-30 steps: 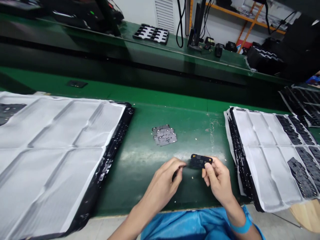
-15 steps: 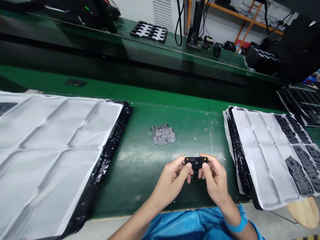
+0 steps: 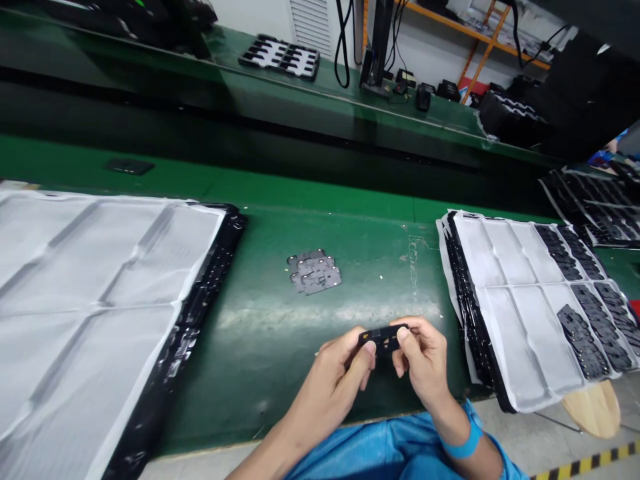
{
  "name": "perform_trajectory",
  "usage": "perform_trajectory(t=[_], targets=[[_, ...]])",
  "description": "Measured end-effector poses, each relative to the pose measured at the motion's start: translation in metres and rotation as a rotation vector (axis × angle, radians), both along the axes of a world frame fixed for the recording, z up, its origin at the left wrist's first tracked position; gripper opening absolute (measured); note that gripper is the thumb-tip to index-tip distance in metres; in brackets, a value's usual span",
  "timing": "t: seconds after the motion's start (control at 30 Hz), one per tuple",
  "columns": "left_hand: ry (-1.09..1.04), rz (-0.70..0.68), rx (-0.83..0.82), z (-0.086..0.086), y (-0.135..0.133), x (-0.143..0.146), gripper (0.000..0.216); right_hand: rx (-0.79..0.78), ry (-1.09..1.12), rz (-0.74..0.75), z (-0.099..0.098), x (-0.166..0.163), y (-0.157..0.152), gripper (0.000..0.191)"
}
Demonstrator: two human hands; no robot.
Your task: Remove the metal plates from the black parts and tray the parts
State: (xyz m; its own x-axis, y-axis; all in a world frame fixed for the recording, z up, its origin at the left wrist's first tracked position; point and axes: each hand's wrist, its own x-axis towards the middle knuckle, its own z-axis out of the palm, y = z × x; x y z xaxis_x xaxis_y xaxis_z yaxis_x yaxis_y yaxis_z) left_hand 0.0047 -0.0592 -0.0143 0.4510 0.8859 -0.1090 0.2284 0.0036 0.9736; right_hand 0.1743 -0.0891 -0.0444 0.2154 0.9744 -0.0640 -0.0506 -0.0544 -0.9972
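Between my two hands is a small flat black plastic part (image 3: 383, 339) with a gold-coloured patch near its left end. My left hand (image 3: 343, 367) pinches the left end, thumb on top. The right end is gripped by my right hand (image 3: 424, 357), its thumb covering that corner. The part is held over the green table (image 3: 280, 353), tilted with its right end higher. Beyond my hands lies a small overlapping pile of thin dark grey parts (image 3: 315, 272). My fingers hide the underside of the held part.
At left stands a stack of black trays under a white sheet (image 3: 145, 280). On the right, another stacked tray (image 3: 523, 300) holds rows of dark parts (image 3: 583, 340). A dark flat piece (image 3: 129, 166) lies at the back left. A wooden stool (image 3: 593, 408) is at lower right.
The black part has tilted, its left end now lower, and my right thumb covers the right gold patch seen before. The camera view has shifted slightly to the right.
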Motion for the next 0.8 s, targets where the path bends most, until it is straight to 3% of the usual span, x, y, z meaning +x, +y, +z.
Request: perform_trajectory(t=[0.47,0.67,0.8], targets=[[0.053,-0.132,-0.072,-0.005,-0.016,-0.013,0.035,-0.082,0.134,-0.04,-0.002,-0.014,-0.018,0.047],[-0.028,-0.085,-0.184,-0.007,-0.019,-0.011,0.036,-0.16,0.069,0.011,0.007,-0.009,-0.022,0.042],[-0.053,-0.018,-0.212,-0.011,-0.015,-0.009,0.038,-0.131,-0.013,0.041,0.008,-0.008,-0.026,0.038]])
